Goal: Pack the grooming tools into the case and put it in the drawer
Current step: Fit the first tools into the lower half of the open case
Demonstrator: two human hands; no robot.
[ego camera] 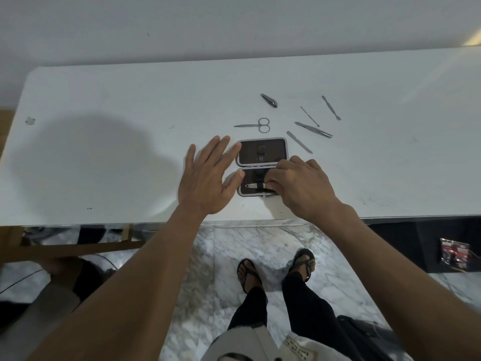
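The right hand [302, 186] pinches a nail clipper [256, 187] inside the open case [262, 166]; the left hand [208, 175], fingers spread, steadies the case's left edge.

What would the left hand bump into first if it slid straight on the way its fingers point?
Probably the open dark grooming case with the grey rim: the left hand lies flat, its fingers aimed up and right, fingertips already at the case's left edge. Whether they touch it is unclear.

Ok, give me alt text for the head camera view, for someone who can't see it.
A person's right hand tucks a nail clipper into an open grooming case on a white table while the left hand steadies the case's edge. Scissors and five other metal tools lie loose beyond the case.
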